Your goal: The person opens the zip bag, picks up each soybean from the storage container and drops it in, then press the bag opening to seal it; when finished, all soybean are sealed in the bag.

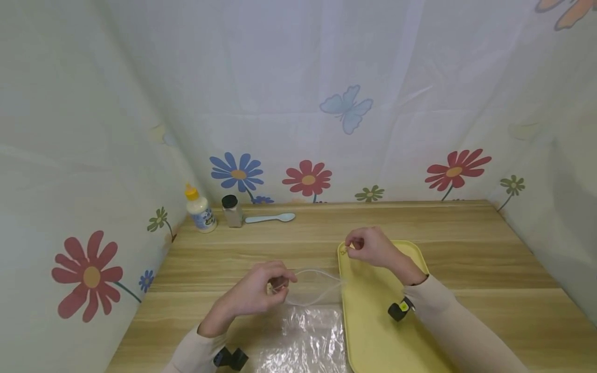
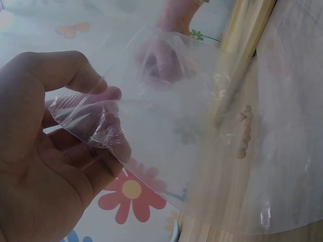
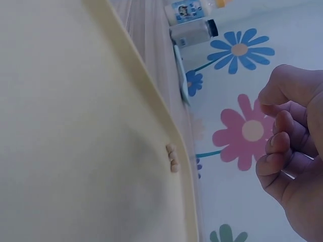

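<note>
My left hand (image 1: 261, 290) pinches the edge of a clear plastic bag (image 1: 308, 336) between thumb and fingers. Its mouth gapes toward the tray in the head view, and the lower part lies on the table. Several small tan balls (image 2: 245, 132) show in a row through the film in the left wrist view. My right hand (image 1: 370, 246) is over the far left corner of a yellow tray (image 1: 373, 321). More tan balls (image 3: 172, 158) sit there by the rim. The right fingers (image 3: 280, 143) are curled with the thumb against them; I cannot tell whether they hold a ball.
Behind the left hand stand a white glue bottle (image 1: 201, 211) with a yellow cap and a clear jar (image 1: 232, 212) with a black lid. A light blue spoon (image 1: 270, 218) lies beside the jar. Flower-printed curtains (image 1: 298, 103) border the wooden table (image 1: 485, 259).
</note>
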